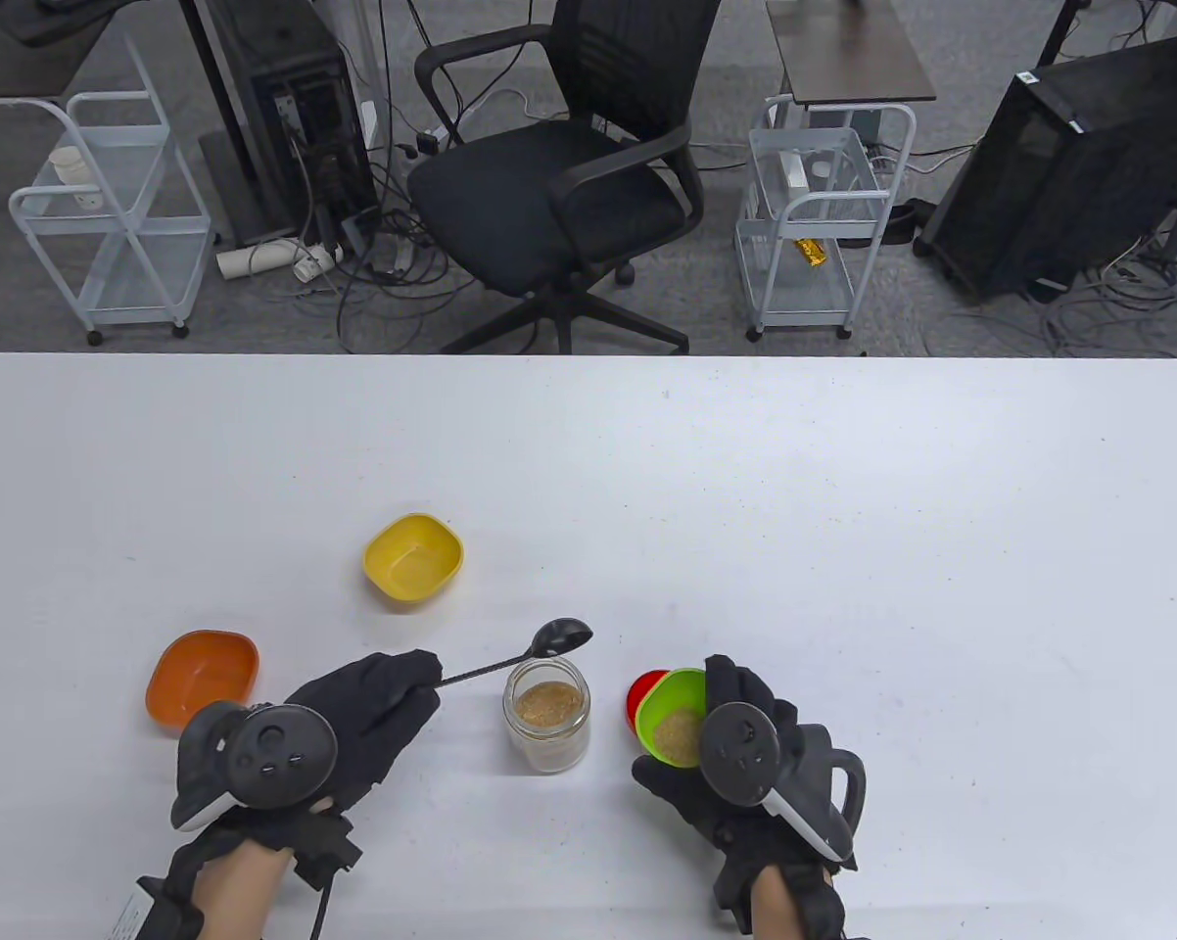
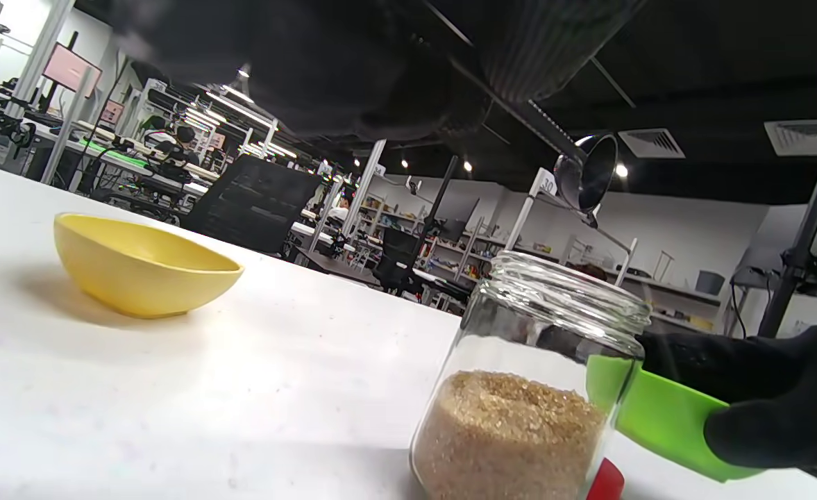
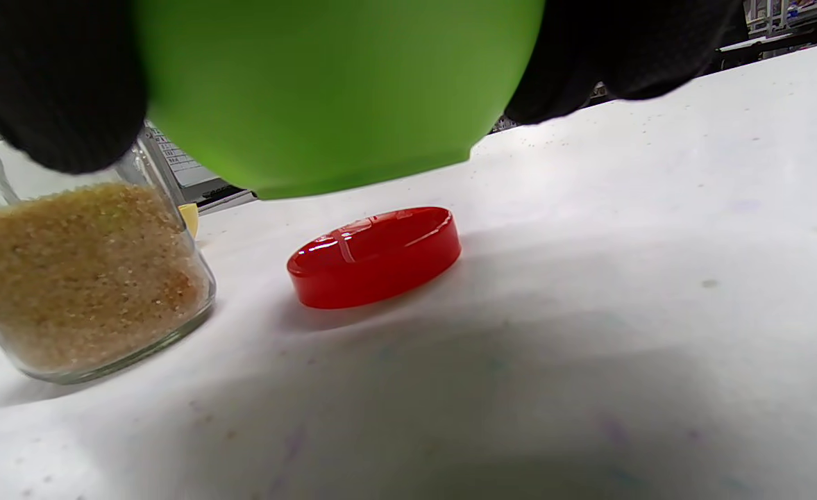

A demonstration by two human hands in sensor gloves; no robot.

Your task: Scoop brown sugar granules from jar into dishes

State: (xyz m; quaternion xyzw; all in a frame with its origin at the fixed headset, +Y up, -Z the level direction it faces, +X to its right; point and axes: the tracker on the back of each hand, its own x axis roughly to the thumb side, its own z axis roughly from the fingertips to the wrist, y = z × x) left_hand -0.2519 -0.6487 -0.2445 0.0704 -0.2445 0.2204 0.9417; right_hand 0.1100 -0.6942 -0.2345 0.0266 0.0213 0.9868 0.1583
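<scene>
Left hand [image 1: 373, 710] pinches the spoon [image 1: 561, 637] by its handle end; right hand [image 1: 745, 774] grips the light green dish [image 1: 669, 703] off the counter, beside the fragile glass jar [image 1: 547, 727] near the front edge

Red lid [image 1: 644, 691] half hidden behind green dish [image 1: 674, 715] — table view.

Black gloves on left hand [image 1: 373, 710] and right hand [image 1: 745, 774]. Green dish [image 1: 675, 715], yellow dish [image 1: 413, 559], orange dish [image 1: 203, 680]. Red lid [image 3: 375, 255]. Clear glass jar [image 1: 547, 727], golden-brown granules [image 2: 512, 430]. Black spoon [image 1: 549, 641]. White, faintly speckled table [image 1: 843, 509].
</scene>
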